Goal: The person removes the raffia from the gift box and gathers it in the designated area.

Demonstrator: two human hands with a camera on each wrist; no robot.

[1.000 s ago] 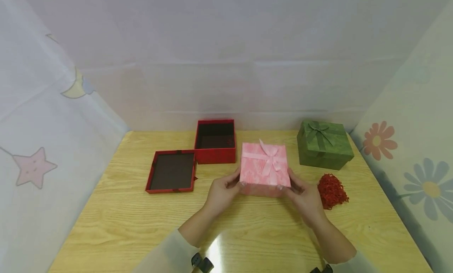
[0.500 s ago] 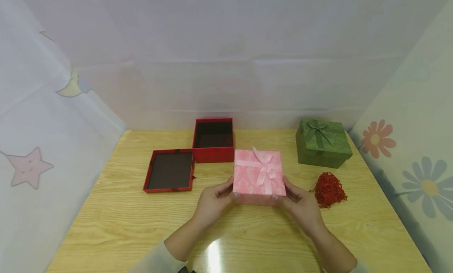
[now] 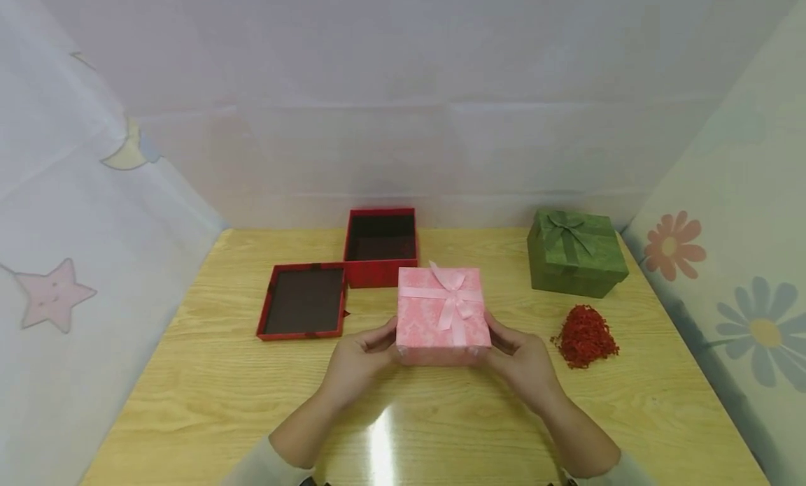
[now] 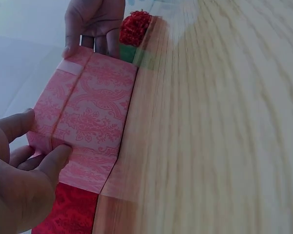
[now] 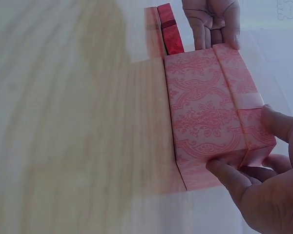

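Note:
A pink patterned gift box (image 3: pixel 425 318) with its lid on and a pink ribbon bow (image 3: pixel 455 298) on top stands mid-table. My left hand (image 3: pixel 355 367) grips its left side, and my right hand (image 3: pixel 522 367) grips the right side. In the left wrist view the thumb and fingers of the left hand (image 4: pixel 24 175) lie around the near corner of the box (image 4: pixel 93 102). The right wrist view has the right hand (image 5: pixel 268 180) pinching the opposite end of the box (image 5: pixel 205 107), its base down at the tabletop.
Behind the pink box to the left stands an open red box (image 3: pixel 381 273), dark inside. Its red-rimmed lid (image 3: pixel 303 302) lies upturned beside it. A green gift box (image 3: pixel 576 255) with a bow is at the back right, and red shredded paper (image 3: pixel 587 338) is heaped before it.
Both hands have moved the pink box to the left and toward the front of the table. Between half a second ago and now it shifts mostly left. The other things have stayed put.

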